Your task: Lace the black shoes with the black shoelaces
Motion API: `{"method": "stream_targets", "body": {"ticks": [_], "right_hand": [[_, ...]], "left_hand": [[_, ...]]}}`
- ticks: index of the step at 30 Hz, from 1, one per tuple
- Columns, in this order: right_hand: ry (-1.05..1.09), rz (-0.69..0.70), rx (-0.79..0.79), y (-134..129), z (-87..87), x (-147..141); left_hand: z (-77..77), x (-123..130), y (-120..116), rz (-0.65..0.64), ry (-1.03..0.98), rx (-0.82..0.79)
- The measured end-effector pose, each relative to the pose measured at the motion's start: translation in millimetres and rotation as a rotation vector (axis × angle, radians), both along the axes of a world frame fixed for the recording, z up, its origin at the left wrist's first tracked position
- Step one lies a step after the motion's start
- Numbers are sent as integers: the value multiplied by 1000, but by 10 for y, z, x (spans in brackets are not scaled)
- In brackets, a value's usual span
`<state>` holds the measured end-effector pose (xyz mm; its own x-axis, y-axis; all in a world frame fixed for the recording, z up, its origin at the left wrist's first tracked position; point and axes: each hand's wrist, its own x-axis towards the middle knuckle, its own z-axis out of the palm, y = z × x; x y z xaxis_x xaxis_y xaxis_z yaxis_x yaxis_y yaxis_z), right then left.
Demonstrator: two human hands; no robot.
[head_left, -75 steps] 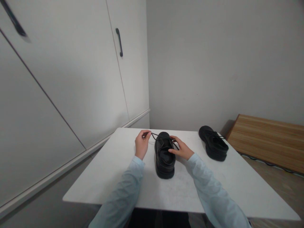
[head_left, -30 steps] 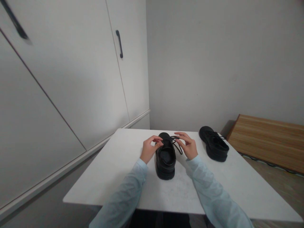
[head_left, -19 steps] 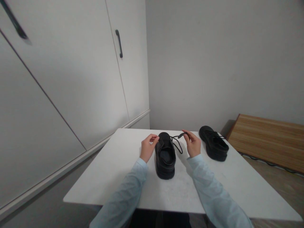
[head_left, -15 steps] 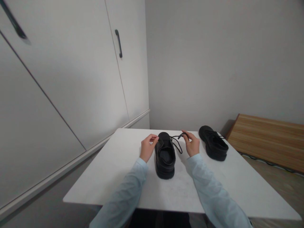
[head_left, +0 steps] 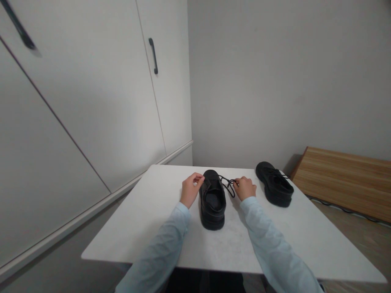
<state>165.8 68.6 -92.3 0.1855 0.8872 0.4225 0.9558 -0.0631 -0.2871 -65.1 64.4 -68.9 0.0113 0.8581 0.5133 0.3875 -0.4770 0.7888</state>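
Note:
A black lace-up shoe [head_left: 213,211] stands on the white table [head_left: 146,228], its toe pointing away from me. My left hand [head_left: 190,188] is at the shoe's left side, thumb and fingertips pinched on the edge by the lacing; the exact grip is too small to see clearly. Black shoelace [head_left: 227,186] comes out of the shoe's right side in loose loops. Just right of the shoe, my right hand [head_left: 245,188] pinches the shoelace, fingers curled low over the table.
A second black shoe [head_left: 276,187] with laces rests on the table's right side. White cabinet doors [head_left: 100,101] line the left, and a grey wall [head_left: 275,81] is behind. To the right of the table is a wood-grain panel [head_left: 348,179].
My right hand has turned over and come slightly down and left, bringing the shoelace it holds lower. The left hand and both shoes have hardly moved.

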Motion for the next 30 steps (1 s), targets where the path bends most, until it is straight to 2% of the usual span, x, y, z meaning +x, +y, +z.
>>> {"method": "stream_targets", "body": {"ticks": [5, 10, 14, 18, 23, 27, 30], "right_hand": [[18, 21, -92, 3, -50, 0], [121, 90, -222, -10, 5, -70], [129, 112, -186, -32, 77, -115], [202, 146, -44, -22, 107, -100], [423, 415, 150, -14, 160, -107], [561, 615, 97, -72, 222, -190], [572, 693, 47, -98, 220, -243]], "left_hand": [[-50, -1, 33, -6, 43, -12], [-97, -22, 58, -1, 70, -32], [-124, -37, 73, 10, 99, -56], [-167, -42, 102, 5, 77, -75], [-214, -45, 145, 5, -1, -111], [-220, -36, 159, -11, -15, -135], [-221, -24, 161, -29, -25, -143]]}}
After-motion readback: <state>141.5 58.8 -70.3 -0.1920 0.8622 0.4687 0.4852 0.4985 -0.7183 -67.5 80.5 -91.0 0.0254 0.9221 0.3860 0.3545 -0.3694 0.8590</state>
